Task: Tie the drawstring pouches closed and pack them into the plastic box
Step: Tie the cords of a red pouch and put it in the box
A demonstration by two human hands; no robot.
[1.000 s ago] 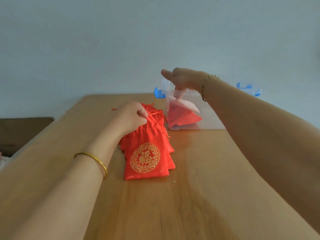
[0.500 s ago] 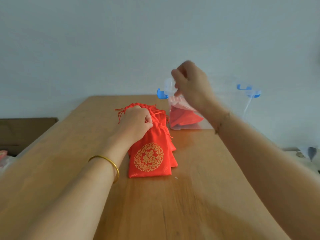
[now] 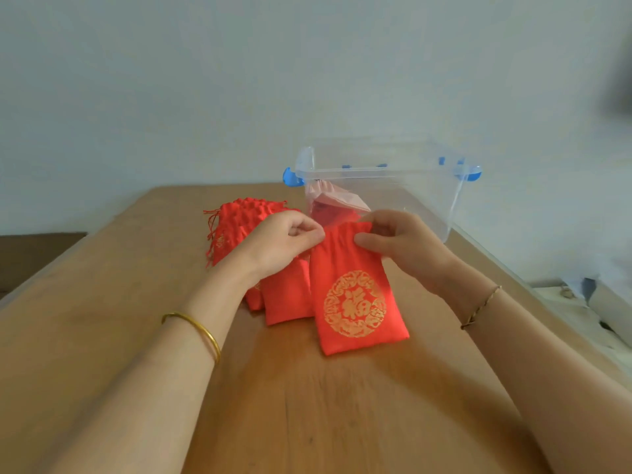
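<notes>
A red drawstring pouch with a gold round emblem lies on the wooden table, pulled a little right of the pile. My left hand pinches its top left corner. My right hand pinches its top right edge. A pile of more red pouches lies behind and left, partly under my left wrist. The clear plastic box with blue clips stands at the far side of the table. It holds at least one red pouch against its left wall.
The table's right edge runs close beside the box. Clutter lies lower down at the far right. A dark brown surface sits beyond the table's left edge. A plain pale wall stands behind.
My right hand came back from the box to the pouch. My left hand drew the top pouch off the pile toward the right, and both hands now pinch its top.
</notes>
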